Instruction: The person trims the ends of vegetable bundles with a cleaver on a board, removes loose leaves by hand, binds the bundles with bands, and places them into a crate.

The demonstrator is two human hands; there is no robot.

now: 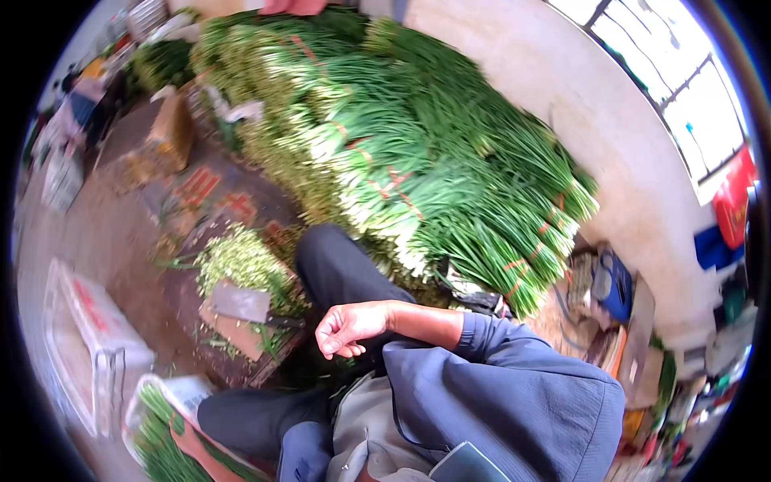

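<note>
My right hand [349,329] hangs in front of my lap with its fingers curled closed, and nothing shows in it. Left of it, a cleaver [241,304] with a black handle lies flat on a small board [233,331]. Behind the blade is a heap of cut pale stem ends [239,259]. At the lower left, my left hand [191,443] is closed around a bunch of green garlic chives [161,422]. That bunch lies in a white-rimmed container [132,410] beside my knee; part of the hand is hidden.
A long stack of tied chive bunches [385,136] fills the floor along the wall. A clear plastic crate [96,345] stands at the left, with a cardboard box [148,140] farther back. At the right are a blue container [612,285] and an opened carton [638,345].
</note>
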